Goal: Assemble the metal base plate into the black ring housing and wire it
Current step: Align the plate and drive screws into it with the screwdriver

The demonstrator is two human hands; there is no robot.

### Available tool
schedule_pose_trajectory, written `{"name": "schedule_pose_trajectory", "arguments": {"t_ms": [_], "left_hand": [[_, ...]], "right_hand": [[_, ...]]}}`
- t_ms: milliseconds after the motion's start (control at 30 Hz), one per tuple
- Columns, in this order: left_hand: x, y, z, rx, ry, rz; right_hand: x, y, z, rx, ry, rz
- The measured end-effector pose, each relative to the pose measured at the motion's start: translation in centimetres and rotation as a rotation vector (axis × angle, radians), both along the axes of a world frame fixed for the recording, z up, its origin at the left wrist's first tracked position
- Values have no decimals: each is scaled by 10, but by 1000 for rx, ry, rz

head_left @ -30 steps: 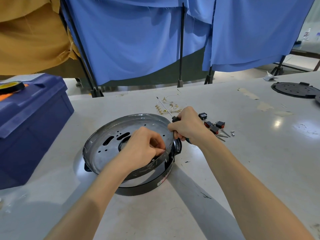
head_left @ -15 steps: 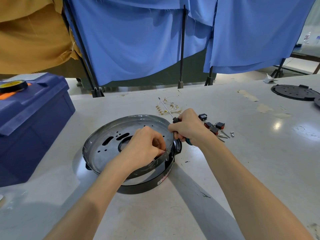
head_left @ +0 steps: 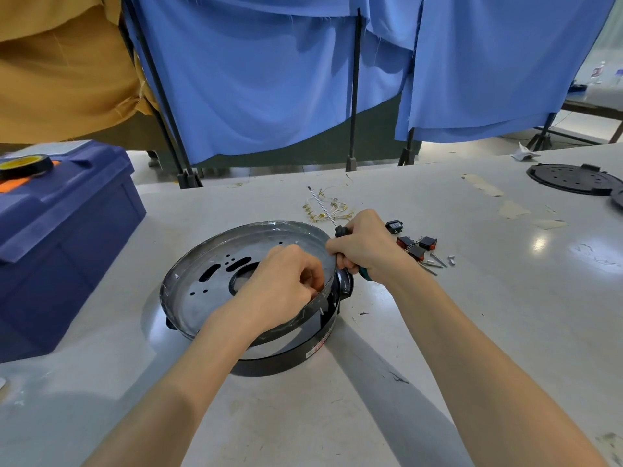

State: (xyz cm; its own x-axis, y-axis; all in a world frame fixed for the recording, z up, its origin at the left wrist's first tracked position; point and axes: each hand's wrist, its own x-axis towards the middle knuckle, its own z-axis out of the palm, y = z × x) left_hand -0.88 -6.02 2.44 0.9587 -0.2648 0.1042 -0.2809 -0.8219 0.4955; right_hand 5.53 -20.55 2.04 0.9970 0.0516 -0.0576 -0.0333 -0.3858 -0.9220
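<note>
A round metal base plate with slots and holes sits tilted in the black ring housing, its right side raised. My left hand lies curled on the plate's right rim, fingertips pinched at the edge; what they pinch is too small to tell. My right hand grips a screwdriver by its handle just beyond the rim, the shaft pointing away and to the left. A bundle of wires with brass terminals lies behind the plate.
Black and red switches and small screws lie right of my right hand. A blue toolbox with a tape roll stands at left. A black round cover rests far right. Blue curtains on stands hang behind the table.
Both hands stay in place at the plate's right rim. Only the camera view shifts slightly.
</note>
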Motion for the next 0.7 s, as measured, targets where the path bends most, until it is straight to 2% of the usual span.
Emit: {"name": "schedule_pose_trajectory", "arguments": {"t_ms": [333, 700], "left_hand": [[4, -2, 0, 20, -63, -42], [5, 3, 2, 11, -12, -66]], "right_hand": [[3, -1, 0, 7, 11, -1], [3, 0, -3, 52, 31, 15]]}}
